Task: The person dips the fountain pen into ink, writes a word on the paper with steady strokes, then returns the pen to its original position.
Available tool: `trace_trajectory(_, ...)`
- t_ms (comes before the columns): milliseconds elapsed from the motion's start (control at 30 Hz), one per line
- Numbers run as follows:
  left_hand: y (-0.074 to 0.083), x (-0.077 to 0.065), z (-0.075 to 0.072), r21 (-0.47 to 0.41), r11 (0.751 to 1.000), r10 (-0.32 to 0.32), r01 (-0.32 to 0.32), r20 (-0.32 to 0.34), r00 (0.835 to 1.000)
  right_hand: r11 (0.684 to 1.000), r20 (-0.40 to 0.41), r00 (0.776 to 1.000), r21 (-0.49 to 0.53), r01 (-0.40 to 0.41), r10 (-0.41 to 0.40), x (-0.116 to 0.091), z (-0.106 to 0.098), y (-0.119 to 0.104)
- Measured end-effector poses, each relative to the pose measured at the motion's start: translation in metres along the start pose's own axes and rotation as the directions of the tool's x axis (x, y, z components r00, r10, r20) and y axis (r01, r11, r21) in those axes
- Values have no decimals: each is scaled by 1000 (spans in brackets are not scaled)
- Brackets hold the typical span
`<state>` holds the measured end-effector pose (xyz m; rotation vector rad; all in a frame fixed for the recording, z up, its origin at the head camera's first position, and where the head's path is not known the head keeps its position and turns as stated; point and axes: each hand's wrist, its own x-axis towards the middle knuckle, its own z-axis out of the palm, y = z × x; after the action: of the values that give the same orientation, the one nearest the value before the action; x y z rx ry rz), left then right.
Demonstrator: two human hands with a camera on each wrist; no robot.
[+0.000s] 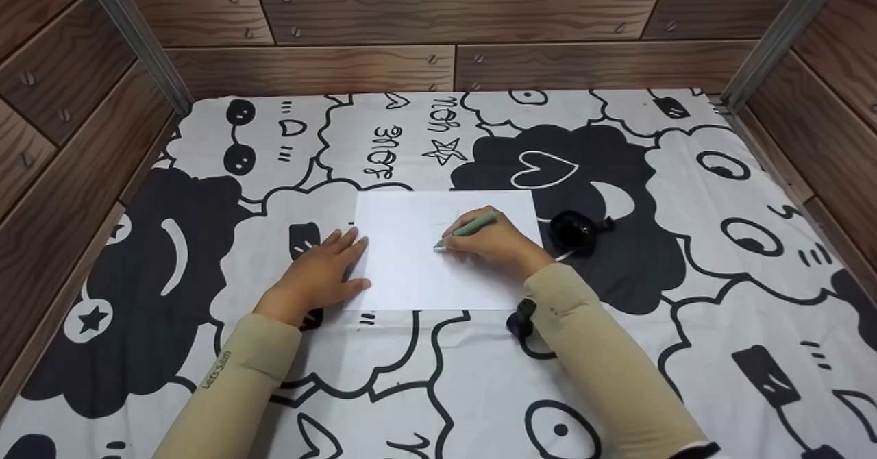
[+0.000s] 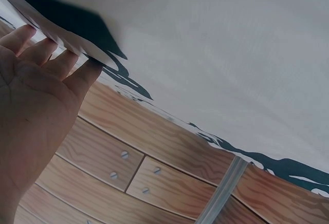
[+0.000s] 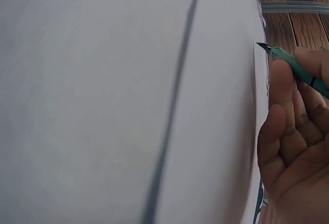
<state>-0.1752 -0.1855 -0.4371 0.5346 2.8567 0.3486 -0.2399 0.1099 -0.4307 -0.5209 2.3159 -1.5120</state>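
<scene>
A white sheet of paper (image 1: 401, 267) lies on the patterned cloth in the head view. My right hand (image 1: 490, 240) pinches a green pen (image 1: 476, 223) between thumb and fingers, its tip at the paper near the middle. In the right wrist view the pen (image 3: 294, 66) shows a dark, pointed tip, and the other fingers of the right hand (image 3: 298, 142) are curled. Faint lines show on the paper just beyond that hand. Fingers spread, my left hand (image 1: 318, 274) rests flat across the paper's left edge. The left wrist view shows the left hand (image 2: 41, 85) from its palm side.
A black-and-white cartoon cloth (image 1: 384, 418) covers the surface. A shiny black object (image 1: 574, 231) of unclear kind sits right of the paper, and a smaller black one (image 1: 522, 318) is beside the right sleeve. Wood-patterned walls (image 1: 445, 10) with grey posts (image 1: 784, 38) border the far side.
</scene>
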Motion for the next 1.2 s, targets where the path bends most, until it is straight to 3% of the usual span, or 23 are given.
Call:
trace_trajectory(267, 0, 0, 0, -3, 1000, 3, -3, -9, 1000, 997, -110, 993, 73, -21, 29, 3, -7, -1)
trace_trajectory(467, 1, 0, 1, -9, 1000, -3, 3, -7, 1000, 998, -252, 967, 50, -28, 39, 3, -15, 4)
trace_trajectory(600, 0, 0, 1, -4, 1000, -3, 3, -6, 1000, 999, -301, 953, 17, -42, 45, 4, -17, 9)
trace_trajectory(1200, 3, -2, -3, 9, 1000, 1, -2, 10, 1000, 999, -294, 956, -39, -32, 19, 6, -17, 12)
